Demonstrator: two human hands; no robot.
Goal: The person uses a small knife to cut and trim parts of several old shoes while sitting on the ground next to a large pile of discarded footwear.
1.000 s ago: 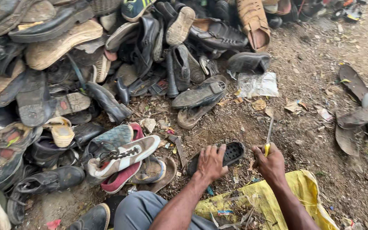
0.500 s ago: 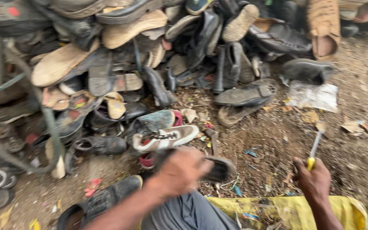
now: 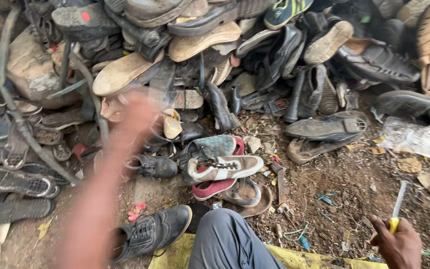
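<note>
Our right hand [image 3: 398, 244] has its fingers closed around the yellow handle of a screwdriver [image 3: 397, 206], blade tipped up and away from us, low at the right over bare dirt ground [image 3: 344, 174] where there is open room. Our left hand [image 3: 138, 112] is stretched out toward the shoe pile [image 3: 200, 60], too blurred for us to tell whether its fingers are apart or together; it sits over a yellowish sandal [image 3: 171, 124] at the heap's near edge. Just short of it lie a black shoe [image 3: 153, 166] and a white sneaker [image 3: 225, 167] resting on a red one. Another black lace-up shoe [image 3: 150, 231] lies beside our grey-trousered knee [image 3: 230, 241], on the yellow cloth [image 3: 175, 256]. Left and ahead, shoes crowd tightly; only the right is free.
</note>
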